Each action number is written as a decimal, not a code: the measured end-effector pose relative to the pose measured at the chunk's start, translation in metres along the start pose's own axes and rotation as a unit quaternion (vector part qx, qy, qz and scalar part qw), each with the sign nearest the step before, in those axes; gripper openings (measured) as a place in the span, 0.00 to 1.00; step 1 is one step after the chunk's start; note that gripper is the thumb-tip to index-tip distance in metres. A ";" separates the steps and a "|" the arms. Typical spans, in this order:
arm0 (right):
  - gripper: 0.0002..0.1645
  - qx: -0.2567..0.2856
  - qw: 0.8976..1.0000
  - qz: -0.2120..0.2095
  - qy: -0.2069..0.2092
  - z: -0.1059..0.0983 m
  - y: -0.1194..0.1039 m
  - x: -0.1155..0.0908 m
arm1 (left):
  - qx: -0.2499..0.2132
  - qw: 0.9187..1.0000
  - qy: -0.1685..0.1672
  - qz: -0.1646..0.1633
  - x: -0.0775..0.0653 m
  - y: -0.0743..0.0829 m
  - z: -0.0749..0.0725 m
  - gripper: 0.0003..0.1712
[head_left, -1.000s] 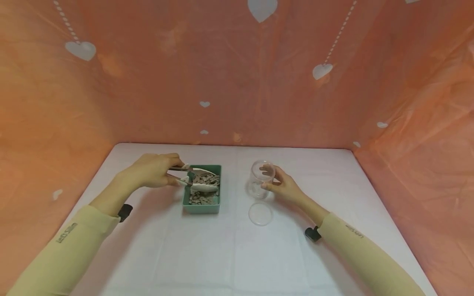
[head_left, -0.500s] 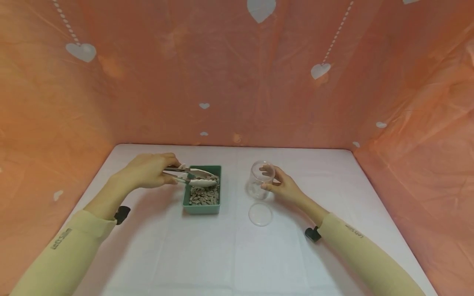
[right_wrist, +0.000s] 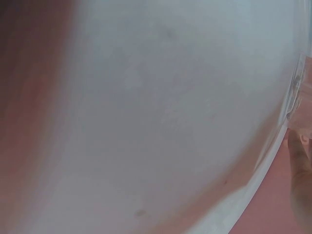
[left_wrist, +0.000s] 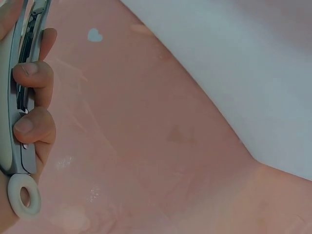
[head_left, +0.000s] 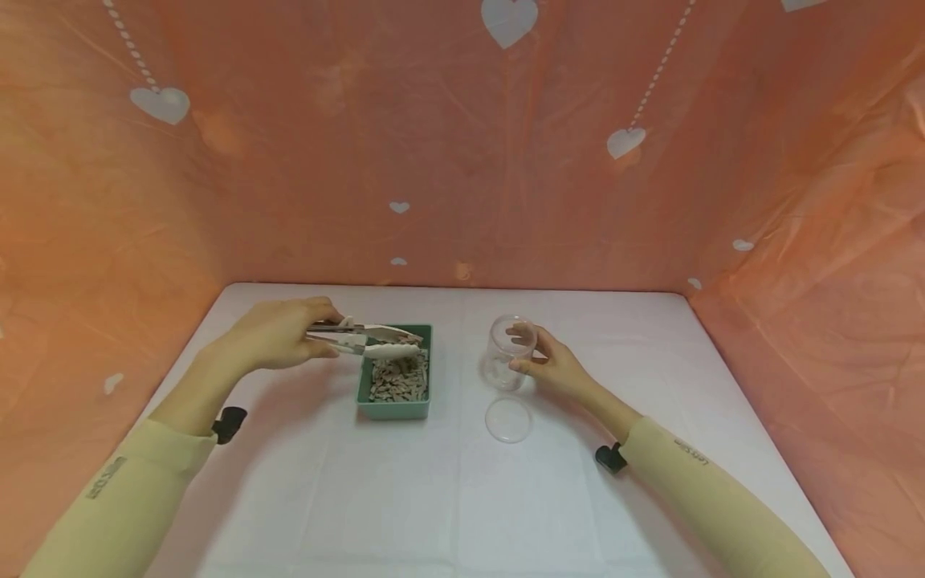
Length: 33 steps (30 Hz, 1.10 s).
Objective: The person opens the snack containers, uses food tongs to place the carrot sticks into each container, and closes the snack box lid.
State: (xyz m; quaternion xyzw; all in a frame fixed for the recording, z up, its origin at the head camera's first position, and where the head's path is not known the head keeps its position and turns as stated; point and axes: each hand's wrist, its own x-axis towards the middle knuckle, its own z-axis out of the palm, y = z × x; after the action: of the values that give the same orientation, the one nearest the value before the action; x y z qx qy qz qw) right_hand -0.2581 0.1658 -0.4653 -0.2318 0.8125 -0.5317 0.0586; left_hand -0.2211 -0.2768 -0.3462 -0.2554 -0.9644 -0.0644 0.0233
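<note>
My left hand [head_left: 282,333] grips a pair of metal tongs [head_left: 390,352] with pale tips, pointing right across a green rectangular box [head_left: 393,410]. Grey-brown flat pieces [head_left: 399,387] fill the lower part of the box, too small to name surely. In the left wrist view, fingers curl round the handles of the tongs [left_wrist: 24,87], whose white pull ring [left_wrist: 24,196] hangs at the end. To the right, a clear plastic jar [head_left: 500,353] stands upright and uncovered, held around its side by my right hand [head_left: 558,365]. The right wrist view catches the jar's wall [right_wrist: 292,92] and some fingers [right_wrist: 298,161].
A clear round lid [head_left: 508,420] lies flat on the white-covered table [head_left: 390,506], just in front of the jar. Orange sheeting [head_left: 462,160] with white hearts rises behind the table and along both sides. A gap of tabletop separates box and jar.
The left hand has drawn back to the left with the tongs, whose tips have come up and away from the pieces at the front of the box. Right hand and jar stay put.
</note>
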 end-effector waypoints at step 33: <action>0.41 -0.002 1.000 0.009 0.000 -0.001 0.003 0.000 | -0.002 0.999 0.038 0.016 0.007 0.017 -0.036 0.25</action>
State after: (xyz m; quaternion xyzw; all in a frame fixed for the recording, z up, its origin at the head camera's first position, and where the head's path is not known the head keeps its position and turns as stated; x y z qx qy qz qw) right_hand -0.2595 0.1675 -0.4674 -0.2249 0.8156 -0.5294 0.0629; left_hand -0.2185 -0.2634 -0.3077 -0.2682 -0.9584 -0.0757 0.0609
